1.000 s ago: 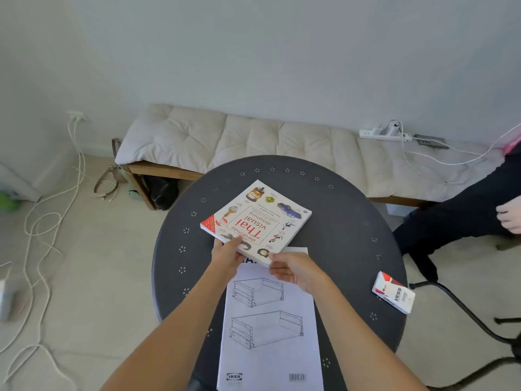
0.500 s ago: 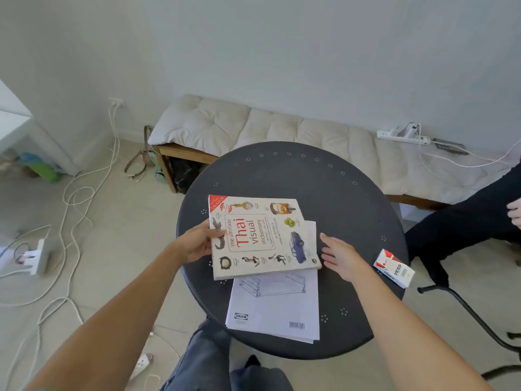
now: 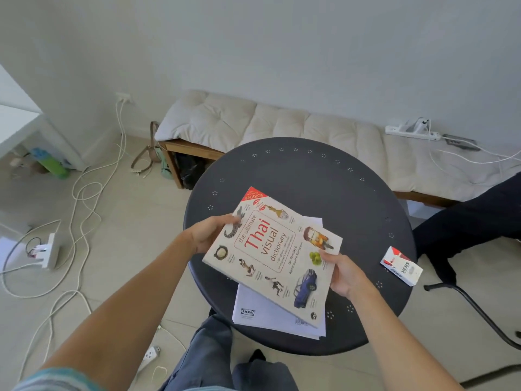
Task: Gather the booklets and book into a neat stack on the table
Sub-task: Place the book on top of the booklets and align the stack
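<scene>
A white Thai visual dictionary book (image 3: 270, 258) lies tilted over white IKEA booklets (image 3: 265, 313) on the round dark table (image 3: 324, 176). My left hand (image 3: 210, 235) grips the book's left edge. My right hand (image 3: 342, 270) grips its right edge, thumb on the cover. The booklets stick out under the book at its near side and at its far right corner. How many booklets there are I cannot tell.
A small red and white carton (image 3: 401, 266) sits at the table's right edge. A cushioned bench (image 3: 282, 128) stands behind the table. Cables (image 3: 81, 193) and power strips lie on the floor at left. Someone's dark trouser leg (image 3: 473, 213) is at right.
The book has turned further clockwise and now lies askew over the booklets. My right hand, open beside the book half a second ago, has closed on its right edge.
</scene>
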Action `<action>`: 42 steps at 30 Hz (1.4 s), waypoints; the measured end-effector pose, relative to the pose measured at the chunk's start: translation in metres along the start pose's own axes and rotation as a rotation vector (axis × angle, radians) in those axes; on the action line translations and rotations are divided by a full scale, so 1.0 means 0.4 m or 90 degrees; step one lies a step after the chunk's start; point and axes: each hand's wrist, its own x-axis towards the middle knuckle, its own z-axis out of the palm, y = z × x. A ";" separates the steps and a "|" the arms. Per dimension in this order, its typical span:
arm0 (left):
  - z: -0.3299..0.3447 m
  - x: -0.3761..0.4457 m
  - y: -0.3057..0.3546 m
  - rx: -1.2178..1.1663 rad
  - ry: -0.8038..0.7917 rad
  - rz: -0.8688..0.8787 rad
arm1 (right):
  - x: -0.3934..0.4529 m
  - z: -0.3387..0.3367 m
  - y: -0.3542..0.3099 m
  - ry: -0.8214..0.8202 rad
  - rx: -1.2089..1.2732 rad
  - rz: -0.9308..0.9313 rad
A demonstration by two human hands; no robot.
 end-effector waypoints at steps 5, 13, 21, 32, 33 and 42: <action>0.034 0.062 -0.055 -0.332 0.069 0.136 | 0.000 0.013 0.018 0.041 0.124 -0.028; 0.129 0.142 -0.126 -0.151 0.226 0.145 | -0.010 0.008 0.104 0.109 0.255 -0.037; 0.090 0.148 -0.152 0.025 0.305 0.056 | -0.055 -0.054 0.168 0.172 0.096 0.011; 0.088 0.172 -0.142 0.345 0.375 0.026 | -0.079 -0.069 0.174 0.196 -0.593 -0.020; 0.092 0.174 -0.147 0.377 0.398 0.038 | -0.080 -0.070 0.172 0.200 -0.604 -0.024; 0.090 0.193 -0.195 0.589 0.597 0.118 | -0.073 -0.053 0.143 0.254 -0.881 0.028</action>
